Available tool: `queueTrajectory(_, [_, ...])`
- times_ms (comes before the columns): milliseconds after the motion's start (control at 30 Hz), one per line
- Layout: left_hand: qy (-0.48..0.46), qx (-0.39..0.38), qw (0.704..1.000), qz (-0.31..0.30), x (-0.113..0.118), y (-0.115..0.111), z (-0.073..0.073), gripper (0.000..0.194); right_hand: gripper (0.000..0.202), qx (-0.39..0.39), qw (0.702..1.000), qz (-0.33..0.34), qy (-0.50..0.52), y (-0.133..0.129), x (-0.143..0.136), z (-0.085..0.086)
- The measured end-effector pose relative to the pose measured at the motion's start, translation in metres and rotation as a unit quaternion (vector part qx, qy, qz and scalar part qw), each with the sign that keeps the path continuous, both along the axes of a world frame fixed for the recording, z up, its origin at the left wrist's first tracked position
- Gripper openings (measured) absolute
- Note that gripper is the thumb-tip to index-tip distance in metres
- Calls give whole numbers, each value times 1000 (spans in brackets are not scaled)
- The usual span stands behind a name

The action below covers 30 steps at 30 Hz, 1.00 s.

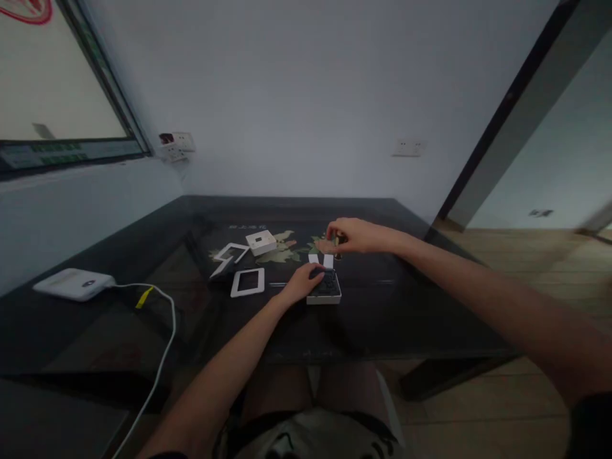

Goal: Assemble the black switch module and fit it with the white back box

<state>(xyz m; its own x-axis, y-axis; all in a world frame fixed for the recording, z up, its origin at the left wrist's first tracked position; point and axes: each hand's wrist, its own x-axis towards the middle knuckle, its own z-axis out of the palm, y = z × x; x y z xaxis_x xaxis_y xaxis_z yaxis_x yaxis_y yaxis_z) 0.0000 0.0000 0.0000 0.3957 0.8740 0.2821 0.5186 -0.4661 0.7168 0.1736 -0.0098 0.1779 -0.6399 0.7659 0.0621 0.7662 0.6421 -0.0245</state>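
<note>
On the dark table, a small white box with dark contents [324, 296] has two white flaps [327, 261] standing at its far side. My left hand [303, 282] rests on the box's left part, fingertips on the dark insert; whether it grips anything is hidden. Just beyond the box, my right hand [345, 234] is raised over the table with its fingers curled around a small dark and gold object [340, 240], too small to name. A white box with a dark window [268, 249] and a white frame with a dark centre [261, 281] lie to the left.
Another white frame [244, 247] leans on a dark piece [222, 268] at the left. A white device [74, 284] with a white cable [174, 319] and yellow tag [144, 298] lies at the table's far left. Behind the table [382, 319] stands a wall with sockets [408, 148].
</note>
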Motion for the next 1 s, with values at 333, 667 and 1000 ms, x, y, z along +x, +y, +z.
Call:
queueTrajectory(333, [-2, -5, 1000, 3, -1, 0, -1, 25, 22, 16, 1000, 3, 27, 7, 2, -7])
queueTrajectory(667, [-6, -1, 1000, -1, 0, -1, 0, 25, 27, 126, 988, -81, -34, -3, -3, -16])
queueTrajectory(1000, [-10, -7, 1000, 0, 1, -1, 2, 24, 25, 85, 996, -1, 26, -5, 2, -16])
